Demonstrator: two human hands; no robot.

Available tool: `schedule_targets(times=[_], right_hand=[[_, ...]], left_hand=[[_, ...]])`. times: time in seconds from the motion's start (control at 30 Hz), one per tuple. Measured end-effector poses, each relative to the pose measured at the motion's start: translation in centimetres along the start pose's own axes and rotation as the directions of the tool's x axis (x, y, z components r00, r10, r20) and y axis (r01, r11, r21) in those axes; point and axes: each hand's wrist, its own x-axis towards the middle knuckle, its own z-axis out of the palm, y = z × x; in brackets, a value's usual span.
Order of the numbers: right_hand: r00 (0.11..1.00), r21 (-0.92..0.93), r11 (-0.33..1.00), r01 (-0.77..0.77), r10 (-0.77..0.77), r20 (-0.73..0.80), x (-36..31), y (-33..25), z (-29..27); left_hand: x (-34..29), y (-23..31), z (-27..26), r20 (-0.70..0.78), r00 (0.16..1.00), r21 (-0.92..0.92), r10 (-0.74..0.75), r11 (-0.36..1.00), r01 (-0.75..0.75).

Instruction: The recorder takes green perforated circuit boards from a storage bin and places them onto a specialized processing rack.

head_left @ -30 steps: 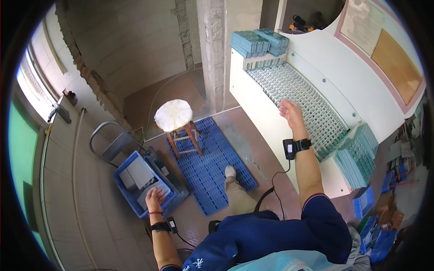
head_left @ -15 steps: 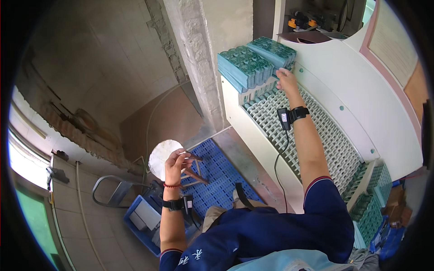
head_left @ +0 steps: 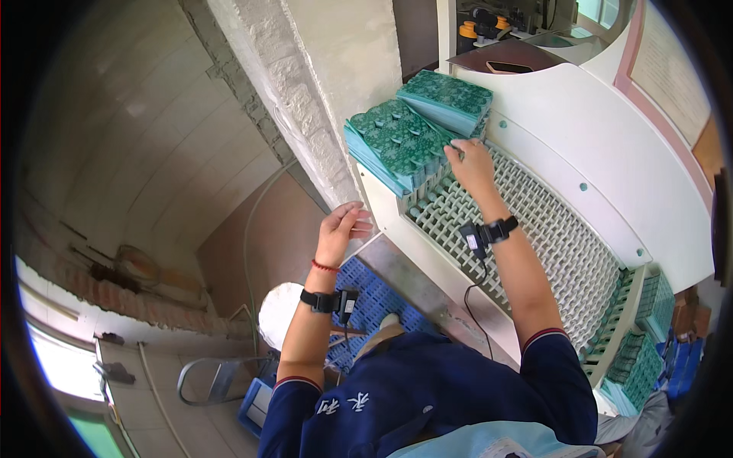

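Two stacks of green patterned sheets with pale blue sides sit at the far end of the white roller bed (head_left: 534,206). The nearer stack (head_left: 393,141) has a wavy edge and a slightly lifted top; the other stack (head_left: 450,95) lies behind it to the right. My right hand (head_left: 472,168) is at the nearer stack's right edge, its thumb and forefinger apart and nothing visible in them. Whether its fingertips touch the sheets I cannot tell. My left hand (head_left: 343,229) hangs in the air left of the bed's end, fingers loosely bent and apart, holding nothing.
More green stacks (head_left: 637,366) stand in a slotted rack at the bed's near right end. A white round stool (head_left: 281,317) stands on a blue plastic pallet (head_left: 397,294) below my left arm. A rough plaster pillar (head_left: 282,84) rises beyond the bed's end.
My left hand has moved up and right, from over the stool toward the bed's end. My right hand has come slightly nearer along the stack's edge. The view has shifted.
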Motion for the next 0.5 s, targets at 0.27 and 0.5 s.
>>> schedule_targets(times=[0.27,0.5], right_hand=[[0.911,0.351,0.848,-0.397,0.316,0.266,-3.0,-3.6,-0.2],[0.841,0.282,0.796,-0.535,0.470,0.269,-1.6,-4.5,0.3]], left_hand=[[8.4,1.6,-1.2,0.346,0.932,-0.503,-0.112,0.816,0.284],[11.7,1.8,-1.2,0.473,0.854,-0.393,-0.219,0.815,0.426]])
